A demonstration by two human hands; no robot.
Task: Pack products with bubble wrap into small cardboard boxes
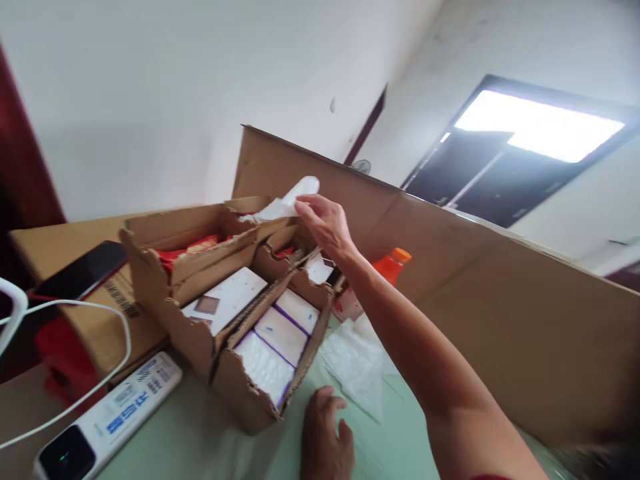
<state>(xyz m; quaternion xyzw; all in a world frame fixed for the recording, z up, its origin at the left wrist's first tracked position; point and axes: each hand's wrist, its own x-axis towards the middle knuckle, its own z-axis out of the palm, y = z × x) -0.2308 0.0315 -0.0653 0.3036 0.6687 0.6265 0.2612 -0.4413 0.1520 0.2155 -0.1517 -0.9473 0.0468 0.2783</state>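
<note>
My right hand [325, 223] reaches over the back of a cardboard organizer [245, 400], its thumb and fingers pinched on a thin white sheet [293, 200]. The sheet hangs crumpled above the rear compartments; whether it is paper or plastic I cannot tell. My left hand [327, 433] rests on the pale green table beside the organizer's front corner, fingers slightly bent and thumb apart, holding nothing. White packs with purple edges [283, 333] fill the front compartment. Behind them lie a white box [225, 300] and red packets [195, 247].
A crumpled translucent bag [355, 360] lies under my right forearm, near an orange-capped bottle [393, 267]. A tall cardboard panel [475, 320] stands behind. At left are a white device with a small screen [115, 413], a white cable [125, 327] and a dark phone [83, 270] on a carton.
</note>
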